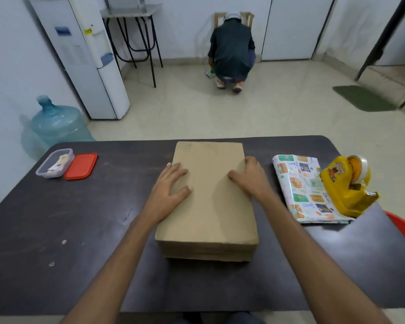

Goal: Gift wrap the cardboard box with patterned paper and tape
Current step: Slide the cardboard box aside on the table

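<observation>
Since patterned paper (pixel 302 186) lies folded rt of the cardboard box (pixel 211 213), your right hand (pixel 251 179), curled over its edge, is nearer; left hand (pixel 170 186) is flat, fingers spread.

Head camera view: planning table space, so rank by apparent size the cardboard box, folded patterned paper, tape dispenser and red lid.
1. cardboard box
2. patterned paper, partly hidden under the dispenser
3. tape dispenser
4. red lid, clearly smallest

A clear tub (pixel 54 166) is sitting beside a red lid (pixel 80 166) on the table (pixel 56 218). Beyond, a person (pixel 232 50) is crouching by the wall near a water dispenser (pixel 80 57).
</observation>
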